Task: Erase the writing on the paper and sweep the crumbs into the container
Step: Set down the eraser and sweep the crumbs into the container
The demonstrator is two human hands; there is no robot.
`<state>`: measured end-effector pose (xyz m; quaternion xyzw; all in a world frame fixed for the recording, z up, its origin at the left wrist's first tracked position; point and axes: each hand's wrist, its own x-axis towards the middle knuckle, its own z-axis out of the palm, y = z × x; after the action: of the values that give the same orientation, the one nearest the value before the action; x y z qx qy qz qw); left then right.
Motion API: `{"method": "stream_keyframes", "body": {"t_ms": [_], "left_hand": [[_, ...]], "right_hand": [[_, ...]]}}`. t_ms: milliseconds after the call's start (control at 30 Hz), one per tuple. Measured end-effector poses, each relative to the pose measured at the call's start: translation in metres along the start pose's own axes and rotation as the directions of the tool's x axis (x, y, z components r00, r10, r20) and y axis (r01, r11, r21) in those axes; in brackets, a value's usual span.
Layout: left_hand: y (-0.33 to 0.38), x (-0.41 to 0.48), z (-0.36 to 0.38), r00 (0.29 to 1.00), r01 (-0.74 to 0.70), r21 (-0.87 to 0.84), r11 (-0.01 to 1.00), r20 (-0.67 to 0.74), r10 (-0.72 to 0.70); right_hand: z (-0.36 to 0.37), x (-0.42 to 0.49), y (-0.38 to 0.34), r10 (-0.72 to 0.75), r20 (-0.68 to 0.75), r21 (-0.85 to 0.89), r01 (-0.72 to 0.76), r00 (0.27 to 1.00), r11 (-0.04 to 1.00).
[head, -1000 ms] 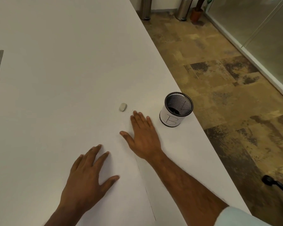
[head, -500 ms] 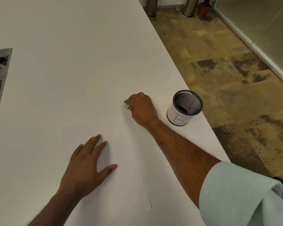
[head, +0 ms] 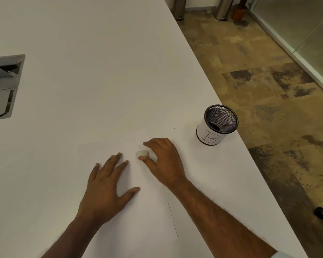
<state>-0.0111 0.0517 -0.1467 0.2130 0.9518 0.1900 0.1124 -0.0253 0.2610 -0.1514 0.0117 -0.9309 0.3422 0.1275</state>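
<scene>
Eraser point(head: 142, 153), small, pale, seemingly oval, pinched by right hand point(head: 165, 162) fingers point(head: 151, 144); left hand point(head: 104, 189) flat on paper point(head: 138, 220).

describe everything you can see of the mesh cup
The mesh cup is a round holder of black metal mesh with a dark rim, its outside wrapped in white paper marked with a hand-drawn B. It stands upright and open on the white table, close to the right edge. Something dark lies at its bottom. Only the table touches it; the right hand is apart, to its left.
</scene>
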Motion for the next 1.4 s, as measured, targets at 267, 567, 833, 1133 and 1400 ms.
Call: {"method": "stream_keyframes", "body": {"t_ms": [267,567,833,1133,1400], "left_hand": [[-0.001,0.0,0.002,1.0,-0.003,-0.004,1.0,-0.023,0.002],[-0.002,0.0,0.004,0.999,-0.01,-0.003,1.0,-0.033,0.01],[0.019,0.006,-0.003,0.99,0.012,-0.092,0.996,-0.136,-0.025],[0.135,0.057,0.036,0.991,-0.119,-0.261,0.958,-0.084,0.1],[0.148,0.111,0.059,0.991,0.119,0.001,0.993,-0.068,-0.118]], "right_hand": [[0.002,0.022,0.022,0.129,0.242,-0.397,-0.024,0.962,0.918],[-0.049,-0.024,0.015,0.1,-0.331,-0.044,-0.121,0.938,0.992],[-0.111,-0.034,0.064,0.535,-0.502,0.364,-0.395,0.679,0.843],[-0.108,0.007,0.078,0.48,-0.392,0.447,-0.293,0.785,0.845],[-0.157,0.003,0.124,0.471,-0.424,0.459,-0.264,0.773,0.848]]}}
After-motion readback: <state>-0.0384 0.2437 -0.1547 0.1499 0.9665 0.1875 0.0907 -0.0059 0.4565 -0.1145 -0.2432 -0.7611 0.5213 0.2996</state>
